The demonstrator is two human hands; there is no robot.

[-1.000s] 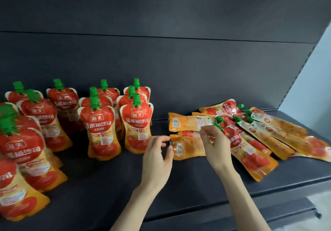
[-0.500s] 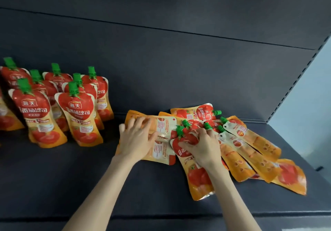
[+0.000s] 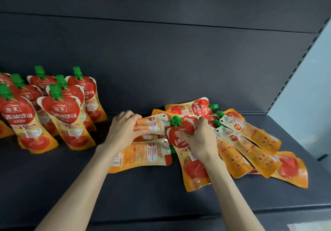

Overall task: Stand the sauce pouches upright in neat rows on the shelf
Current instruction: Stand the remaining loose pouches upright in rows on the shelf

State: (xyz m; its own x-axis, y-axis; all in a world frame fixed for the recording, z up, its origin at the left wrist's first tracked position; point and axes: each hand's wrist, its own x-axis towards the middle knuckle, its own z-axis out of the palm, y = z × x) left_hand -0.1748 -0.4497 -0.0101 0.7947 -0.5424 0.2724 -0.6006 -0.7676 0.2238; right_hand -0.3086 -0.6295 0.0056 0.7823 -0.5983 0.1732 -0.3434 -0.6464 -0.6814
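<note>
Shelf (image 3: pixel 161 200) first: dark and deep, with its back panel (image 3: pixel 179 69) rising behind. Standing pouches (image 3: pixel 66 116) fill the left end in rows, caps up. Toward the right end lies the flat heap (image 3: pixel 250 146), overlapping and pointing every way; that is what I have left to stand.

My left hand (image 3: pixel 123 130) curls round the bottom end of a back-up pouch (image 3: pixel 155 123) at the heap's left edge. My right hand (image 3: pixel 198 139) pinches the top of a red-faced pouch (image 3: pixel 191 175), just below its green cap (image 3: pixel 176 120).

I judge the step is lifting 2 pouches free. To do it well I would raise each clear of its neighbours, spread its base, and set it just right of the rows, label forward. Overlapping pouches may drag along, and the nearest standing pouch could topple if bumped.
</note>
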